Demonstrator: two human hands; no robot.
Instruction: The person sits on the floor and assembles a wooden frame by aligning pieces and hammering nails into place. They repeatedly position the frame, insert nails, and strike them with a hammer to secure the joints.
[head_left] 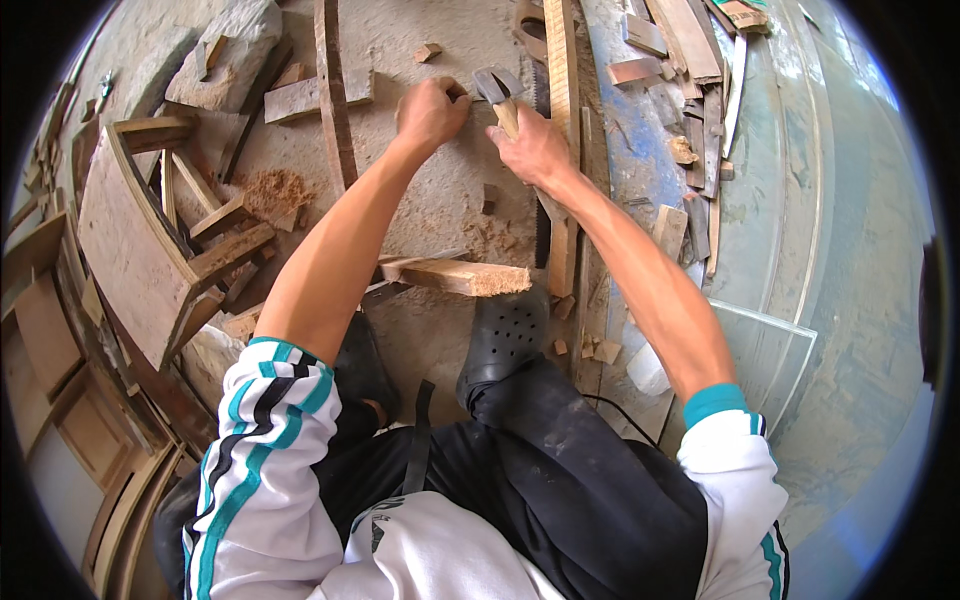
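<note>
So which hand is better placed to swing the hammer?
Probably the right hand: it already grips the hammer by its wooden handle, head raised over the ground. The left hand is closed beside the head, seemingly pinching something small, too hidden to tell.

Sawdust pile, handsaw (partly hidden), grey stone, black clog

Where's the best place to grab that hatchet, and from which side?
Grip the hatchet on its wooden handle, just below the metal head, coming from the near side along the handle, as the right hand does. The blade end points away, beside the left hand, so fingers should stay off it.
</note>
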